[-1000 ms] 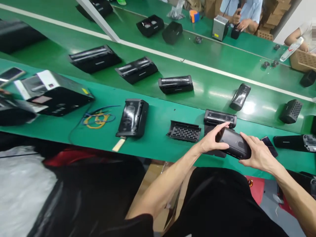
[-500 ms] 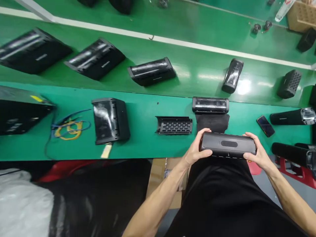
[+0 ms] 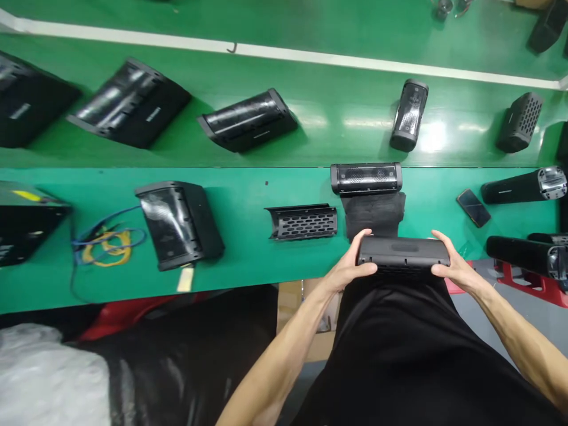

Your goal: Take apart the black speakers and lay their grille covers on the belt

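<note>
Between both hands I hold a black speaker body (image 3: pixel 403 251) lengthwise at the table's near edge. My left hand (image 3: pixel 357 263) is closed round its left end, thumb along the front and fingers behind. Round the right end my right hand (image 3: pixel 452 263) grips it the same way. Behind it a black cloth (image 3: pixel 375 214) lies flat on the table, partly hidden by the speaker body. A second speaker (image 3: pixel 366 178) with a shiny perforated front rests at the cloth's far edge. To the left lies a curved black slotted grille (image 3: pixel 305 223).
A larger speaker (image 3: pixel 177 225) stands left, beside coiled yellow and blue cables (image 3: pixel 109 245). A phone (image 3: pixel 473 207) and more cylindrical speakers (image 3: pixel 515 186) are at the right. Several speakers line the raised green surface (image 3: pixel 337 130) behind. A red stool (image 3: pixel 528 284) stands below right.
The speaker body has tilted in my hands, so its oval panel turns away and more of the lower side shows. The camera view has shifted slightly; both hands keep their grip.
</note>
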A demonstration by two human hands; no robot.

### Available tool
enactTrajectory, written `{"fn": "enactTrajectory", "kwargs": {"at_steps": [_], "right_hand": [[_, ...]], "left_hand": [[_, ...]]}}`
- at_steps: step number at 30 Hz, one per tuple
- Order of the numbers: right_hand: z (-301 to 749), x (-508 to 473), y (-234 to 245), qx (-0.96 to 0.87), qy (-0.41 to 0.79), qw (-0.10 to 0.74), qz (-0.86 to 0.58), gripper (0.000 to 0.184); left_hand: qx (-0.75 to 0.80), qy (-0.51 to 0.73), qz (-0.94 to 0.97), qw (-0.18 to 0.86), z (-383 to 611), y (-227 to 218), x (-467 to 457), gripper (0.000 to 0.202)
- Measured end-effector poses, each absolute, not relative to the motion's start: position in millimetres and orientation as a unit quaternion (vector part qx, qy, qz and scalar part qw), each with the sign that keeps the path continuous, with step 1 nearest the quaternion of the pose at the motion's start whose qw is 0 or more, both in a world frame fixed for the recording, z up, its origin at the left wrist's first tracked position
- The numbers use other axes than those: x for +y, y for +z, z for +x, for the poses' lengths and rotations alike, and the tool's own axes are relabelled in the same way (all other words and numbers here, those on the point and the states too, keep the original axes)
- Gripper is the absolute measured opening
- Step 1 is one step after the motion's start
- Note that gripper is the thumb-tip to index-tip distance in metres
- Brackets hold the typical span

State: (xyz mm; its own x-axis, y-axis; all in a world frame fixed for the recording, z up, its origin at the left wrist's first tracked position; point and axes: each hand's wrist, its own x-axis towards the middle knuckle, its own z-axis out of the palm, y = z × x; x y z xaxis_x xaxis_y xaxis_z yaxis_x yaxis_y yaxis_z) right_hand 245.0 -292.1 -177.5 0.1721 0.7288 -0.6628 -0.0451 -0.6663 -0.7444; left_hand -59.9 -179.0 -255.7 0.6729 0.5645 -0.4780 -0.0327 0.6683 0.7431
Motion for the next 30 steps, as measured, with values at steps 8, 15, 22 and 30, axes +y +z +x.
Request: {"fn": "enactTrajectory", "kwargs": {"at_steps": [8,15,22,30], "right_hand": [[247,-298,-195,-0.174,0.609,0.346,-0.692,0.086],[259,-288,-207,-0.055,0.665,0.291,-0.685,0.058],[258,-299,-203,-0.109,0.631,0.344,-0.686,0.073],[266,-303,-224,-0.157,0.595,0.455,-0.644,0.074]], "left_hand": [[0.436,0.194,0.399,0.783,-46,-248,-185,0.093],[0.393,0.145,0.316,0.852,-36,-266,-176,0.11],[0.394,0.164,0.386,0.818,-33,-257,-168,0.115],[0.391,0.258,0.376,0.799,-27,-259,-122,0.095]]}}
